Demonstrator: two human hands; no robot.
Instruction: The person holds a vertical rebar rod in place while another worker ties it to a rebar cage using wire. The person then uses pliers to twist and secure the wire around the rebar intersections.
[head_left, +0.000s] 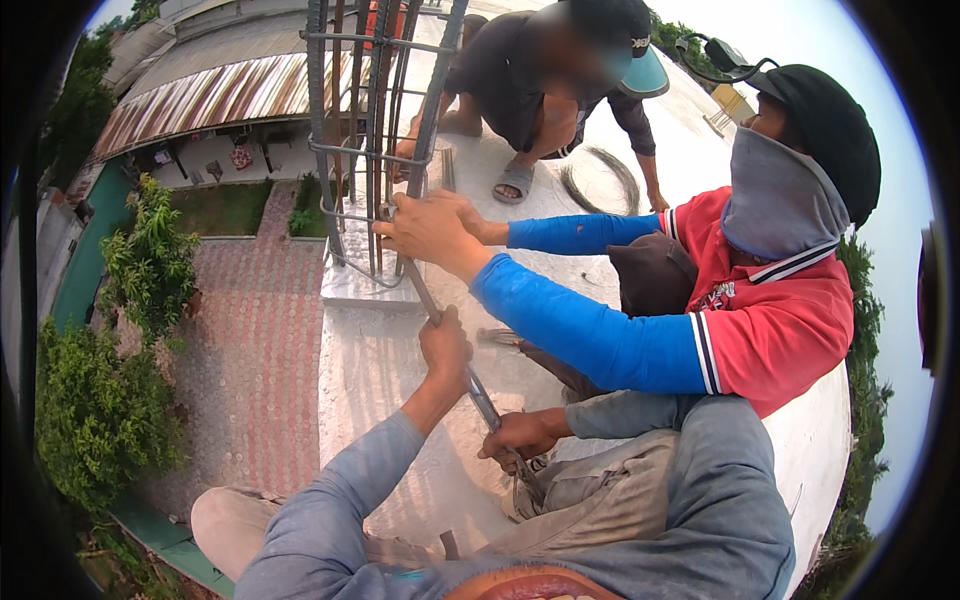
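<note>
A long grey steel bar [484,402] slants from the foot of an upright rebar cage [428,105] down towards my lap. My left hand [446,345] is closed round its middle. Lower and to the right, my right hand [523,440] grips the same bar near its lower end. Beyond my left hand, a co-worker's bare hands [432,230], below blue sleeves, are at the cage where the bar's upper end meets it. Those hands partly hide the meeting point. The cage has vertical rods tied with square stirrups.
A second person [540,85] crouches behind the cage, one hand near its rods. A coil of thin wire [602,182] lies on the pale rooftop [430,480]. The roof edge runs along the left, with a paved yard [240,340] and trees [110,390] far below.
</note>
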